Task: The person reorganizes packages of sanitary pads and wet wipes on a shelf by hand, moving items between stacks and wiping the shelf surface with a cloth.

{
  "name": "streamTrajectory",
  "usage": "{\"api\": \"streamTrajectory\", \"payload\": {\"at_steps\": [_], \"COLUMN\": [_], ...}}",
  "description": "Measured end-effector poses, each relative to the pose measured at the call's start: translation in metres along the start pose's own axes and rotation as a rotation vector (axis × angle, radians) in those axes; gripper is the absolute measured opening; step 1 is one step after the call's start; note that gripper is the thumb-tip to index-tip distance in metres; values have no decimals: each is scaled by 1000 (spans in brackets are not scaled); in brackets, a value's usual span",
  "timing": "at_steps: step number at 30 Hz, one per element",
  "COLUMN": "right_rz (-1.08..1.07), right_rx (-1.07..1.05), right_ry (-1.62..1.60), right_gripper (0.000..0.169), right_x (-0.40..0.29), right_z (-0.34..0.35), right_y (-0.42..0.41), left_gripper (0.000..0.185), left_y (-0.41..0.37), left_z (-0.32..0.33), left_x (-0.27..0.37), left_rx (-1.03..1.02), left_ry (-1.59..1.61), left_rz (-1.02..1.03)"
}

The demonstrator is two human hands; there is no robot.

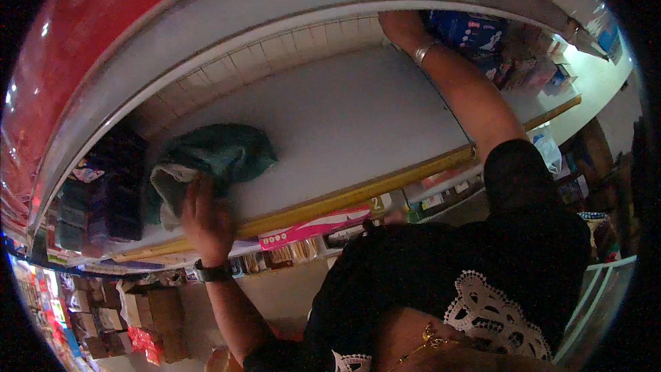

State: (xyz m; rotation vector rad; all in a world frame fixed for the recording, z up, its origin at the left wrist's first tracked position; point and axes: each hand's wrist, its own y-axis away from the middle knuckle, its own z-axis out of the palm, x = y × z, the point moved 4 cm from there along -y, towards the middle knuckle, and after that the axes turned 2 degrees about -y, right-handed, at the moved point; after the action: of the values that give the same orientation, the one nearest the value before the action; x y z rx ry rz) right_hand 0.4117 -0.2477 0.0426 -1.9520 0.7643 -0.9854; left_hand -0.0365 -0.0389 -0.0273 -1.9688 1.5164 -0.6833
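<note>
On the left of the pale shelf board (341,108) lies a bunched dark green cloth (232,152) with a greyish side turned up. My left hand (209,217), with a dark band at its wrist, is at the cloth's near edge, its fingers over the greyish fold. My right arm reaches up to the back of the shelf, where my right hand (405,28) is beside a blue plastic package (465,33). The shelf above hides the fingertips, so their hold cannot be seen. A silvery bracelet circles that wrist.
A curved-looking upper shelf edge (289,15) runs above my hands. Dark stacked packs (121,191) stand left of the cloth. A yellow strip (361,186) lines the shelf's front, with a pink box (315,227) and other goods below. Cardboard boxes (162,315) are stacked lower left.
</note>
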Motion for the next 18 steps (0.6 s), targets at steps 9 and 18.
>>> {"api": "streamTrajectory", "payload": {"at_steps": [9, 18], "right_rz": [-419, -486], "right_rx": [-389, -516], "right_ry": [-110, 105], "right_gripper": [19, 36], "right_x": [-26, -16], "right_z": [-40, -11], "right_y": [19, 2], "left_gripper": [39, 39], "left_y": [4, 33], "left_z": [-5, 12], "left_x": [-4, -42], "left_rx": [32, 57], "left_ry": [-3, 218], "left_rz": [-36, -195]}}
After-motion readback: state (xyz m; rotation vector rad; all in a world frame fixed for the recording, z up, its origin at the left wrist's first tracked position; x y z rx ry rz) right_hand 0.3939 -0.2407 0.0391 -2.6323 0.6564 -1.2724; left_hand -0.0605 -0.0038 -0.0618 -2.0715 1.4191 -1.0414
